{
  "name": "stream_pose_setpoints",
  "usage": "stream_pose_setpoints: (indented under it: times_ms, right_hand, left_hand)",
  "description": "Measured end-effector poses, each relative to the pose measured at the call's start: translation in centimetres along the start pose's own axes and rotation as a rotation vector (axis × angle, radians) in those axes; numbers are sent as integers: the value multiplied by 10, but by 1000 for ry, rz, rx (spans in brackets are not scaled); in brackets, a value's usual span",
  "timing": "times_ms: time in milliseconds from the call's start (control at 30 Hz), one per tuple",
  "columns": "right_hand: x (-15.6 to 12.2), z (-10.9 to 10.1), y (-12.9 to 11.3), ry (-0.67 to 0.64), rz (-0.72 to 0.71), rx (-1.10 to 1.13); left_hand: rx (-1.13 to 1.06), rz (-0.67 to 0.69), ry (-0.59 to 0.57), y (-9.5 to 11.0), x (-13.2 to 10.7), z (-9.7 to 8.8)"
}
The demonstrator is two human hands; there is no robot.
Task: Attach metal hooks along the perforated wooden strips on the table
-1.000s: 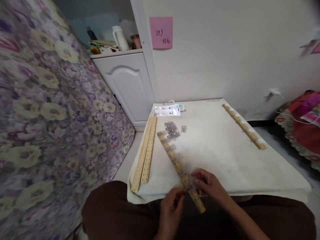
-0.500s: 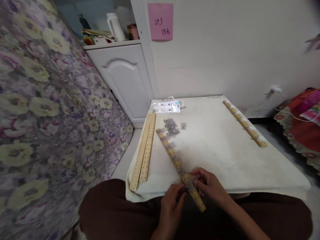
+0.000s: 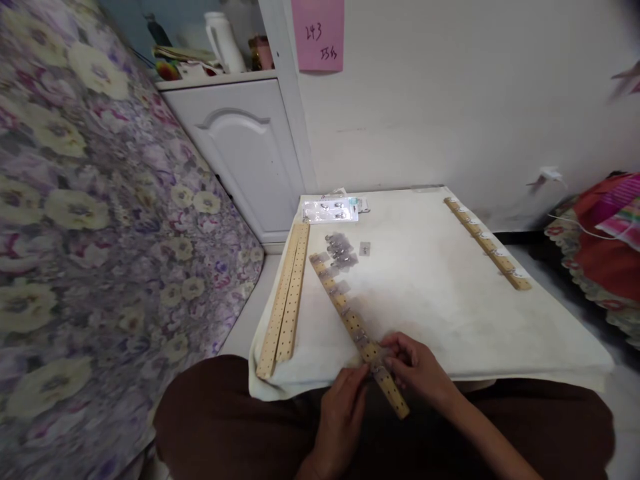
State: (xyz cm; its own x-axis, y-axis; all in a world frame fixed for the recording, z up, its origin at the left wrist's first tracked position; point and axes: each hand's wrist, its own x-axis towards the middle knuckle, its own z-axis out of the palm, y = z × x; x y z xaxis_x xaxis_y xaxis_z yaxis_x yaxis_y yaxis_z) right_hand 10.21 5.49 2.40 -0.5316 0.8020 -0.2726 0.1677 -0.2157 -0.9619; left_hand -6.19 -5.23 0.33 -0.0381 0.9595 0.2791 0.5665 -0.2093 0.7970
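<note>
A long wooden strip with holes (image 3: 354, 323) slants from the table toward me, its near end jutting past the table edge above my lap. Clear plastic patches with small metal parts (image 3: 361, 337) sit along it at intervals. My left hand (image 3: 343, 408) has its fingertips closed on the strip's left edge near the front. On the opposite side, my right hand (image 3: 419, 371) pinches at a clear patch (image 3: 379, 367) lying across the strip; the fingers partly cover it. Past the strip's far end lies a pile of similar clear patches (image 3: 341, 251), with one single patch (image 3: 365, 249) beside it.
Two bare perforated wooden strips (image 3: 286, 303) lie side by side along the table's left edge. Another strip carrying clear patches (image 3: 485, 241) lies at the right. A clear blister package (image 3: 330, 210) is at the back left. A flowered curtain (image 3: 100, 233) hangs at left.
My left fingertips have moved up slightly along the strip's edge, closer to the patch. My right hand stays at the same patch. The whole view has shifted a little.
</note>
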Motion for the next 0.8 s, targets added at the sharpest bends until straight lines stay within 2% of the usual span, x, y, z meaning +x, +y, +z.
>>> stream_pose_setpoints:
  times_ms: [500,800]
  right_hand:
    - [1,1,0,-3,2,-3]
    - [-1,2,-1,-6,-11,8]
  left_hand:
    - [-5,0,-36,0,0,-1]
    - [18,27,7,2,2,-1]
